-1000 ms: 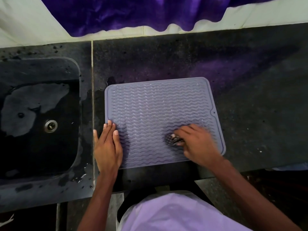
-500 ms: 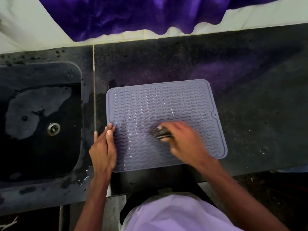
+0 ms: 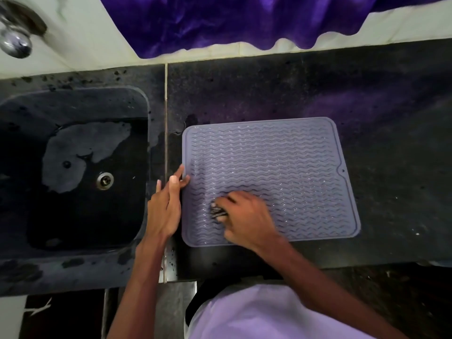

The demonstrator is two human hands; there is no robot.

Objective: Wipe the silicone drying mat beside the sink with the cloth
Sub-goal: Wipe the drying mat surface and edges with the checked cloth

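A grey-lilac silicone drying mat (image 3: 281, 167) with wavy ridges lies flat on the dark stone counter, just right of the sink (image 3: 73, 167). My right hand (image 3: 244, 216) grips a small bunched dark patterned cloth (image 3: 217, 211) and presses it on the mat's near left part. Only a bit of the cloth shows past the fingers. My left hand (image 3: 166, 206) lies along the mat's left edge with straight fingers, its fingertips touching that edge.
A metal tap (image 3: 14, 40) sticks out of the wall at the top left. A purple fabric (image 3: 244, 20) hangs over the white wall behind the counter. The black sink holds a drain (image 3: 105, 181) and wet patches. The counter's front edge runs just below the mat.
My right hand has dragged the cloth leftward across the mat's near part. My left hand has slid off the mat's surface to its left edge.
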